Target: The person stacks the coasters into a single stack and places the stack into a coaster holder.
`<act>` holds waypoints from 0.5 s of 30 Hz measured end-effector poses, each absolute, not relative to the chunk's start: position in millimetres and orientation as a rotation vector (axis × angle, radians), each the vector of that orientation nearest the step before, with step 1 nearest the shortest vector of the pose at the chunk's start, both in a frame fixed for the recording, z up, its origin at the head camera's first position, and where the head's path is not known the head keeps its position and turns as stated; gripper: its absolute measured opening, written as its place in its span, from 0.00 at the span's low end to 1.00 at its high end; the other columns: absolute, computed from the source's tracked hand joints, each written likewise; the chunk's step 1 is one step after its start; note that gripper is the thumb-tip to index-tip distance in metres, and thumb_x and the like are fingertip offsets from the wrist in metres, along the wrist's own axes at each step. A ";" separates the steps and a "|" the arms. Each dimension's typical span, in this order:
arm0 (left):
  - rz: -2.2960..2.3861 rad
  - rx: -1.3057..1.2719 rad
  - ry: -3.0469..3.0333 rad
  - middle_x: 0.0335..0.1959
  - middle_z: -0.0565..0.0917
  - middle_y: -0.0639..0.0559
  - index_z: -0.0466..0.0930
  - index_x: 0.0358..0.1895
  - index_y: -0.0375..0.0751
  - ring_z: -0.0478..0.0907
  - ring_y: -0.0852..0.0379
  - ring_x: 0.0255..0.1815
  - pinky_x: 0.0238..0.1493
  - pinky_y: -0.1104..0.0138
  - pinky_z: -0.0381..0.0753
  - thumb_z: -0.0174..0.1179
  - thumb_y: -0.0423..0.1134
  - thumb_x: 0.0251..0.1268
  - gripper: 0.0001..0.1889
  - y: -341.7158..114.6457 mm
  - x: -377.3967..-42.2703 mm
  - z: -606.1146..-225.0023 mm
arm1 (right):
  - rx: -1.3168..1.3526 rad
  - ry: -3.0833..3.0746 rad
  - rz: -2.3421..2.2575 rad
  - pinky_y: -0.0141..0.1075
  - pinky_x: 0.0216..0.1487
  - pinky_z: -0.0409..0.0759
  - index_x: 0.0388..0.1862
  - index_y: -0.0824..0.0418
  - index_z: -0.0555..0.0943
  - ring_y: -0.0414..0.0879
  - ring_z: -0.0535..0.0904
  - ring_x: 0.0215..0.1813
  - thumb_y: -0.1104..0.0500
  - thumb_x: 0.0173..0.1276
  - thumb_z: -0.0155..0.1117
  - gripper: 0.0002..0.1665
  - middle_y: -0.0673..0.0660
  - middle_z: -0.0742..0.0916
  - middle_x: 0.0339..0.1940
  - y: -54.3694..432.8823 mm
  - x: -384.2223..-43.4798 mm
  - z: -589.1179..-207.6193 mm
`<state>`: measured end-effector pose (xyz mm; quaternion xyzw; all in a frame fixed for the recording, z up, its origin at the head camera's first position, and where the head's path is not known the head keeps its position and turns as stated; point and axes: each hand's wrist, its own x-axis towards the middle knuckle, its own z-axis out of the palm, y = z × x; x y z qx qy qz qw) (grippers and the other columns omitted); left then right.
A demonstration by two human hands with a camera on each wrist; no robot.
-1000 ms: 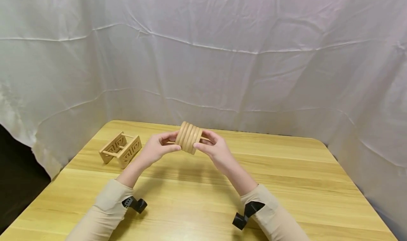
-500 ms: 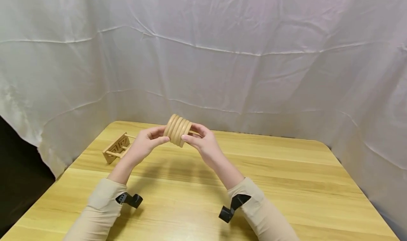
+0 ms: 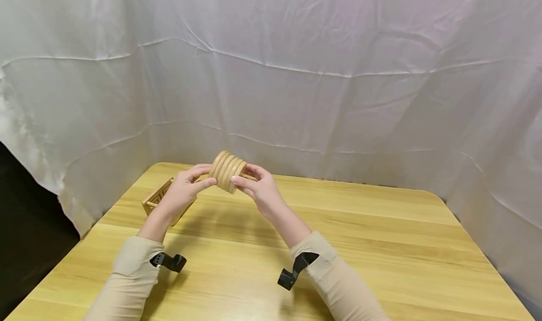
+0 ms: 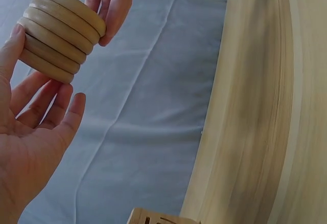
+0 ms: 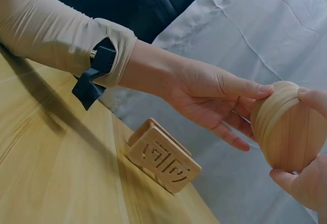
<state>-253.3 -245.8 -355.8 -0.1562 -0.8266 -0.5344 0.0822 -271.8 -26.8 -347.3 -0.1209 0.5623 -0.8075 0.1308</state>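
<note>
Both hands hold a stack of several round wooden coasters in the air above the table, lying on its side and tilted. At one end, the left hand grips it between thumb and fingers. The right hand pinches the opposite end, its thumb on the edge. A plain wooden face of the end coaster shows in the right wrist view. Behind the left hand and wrist, partly hidden in the head view, stands a wooden rack with cut-out patterned side panels and thin rods.
The wood-grain table spreads under the arms, with shadows of the hands on it. Pale cloth hangs behind its far edge and along both sides. A dark area lies at the far left, beyond the cloth.
Both hands have carried the coaster stack left and slightly up in the head view. The left hand now covers much of the rack, which was in plain sight a second ago.
</note>
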 end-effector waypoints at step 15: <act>-1.588 -0.386 -2.390 0.44 0.84 0.75 0.79 0.58 0.36 0.79 0.72 0.51 0.54 0.78 0.75 0.63 0.44 0.66 0.21 -278.6 -251.9 -354.9 | -0.320 1.580 -2.350 0.41 0.59 0.82 0.64 0.68 0.72 0.48 0.82 0.52 0.69 0.59 0.70 0.33 0.60 0.78 0.58 -65.4 -285.6 -350.3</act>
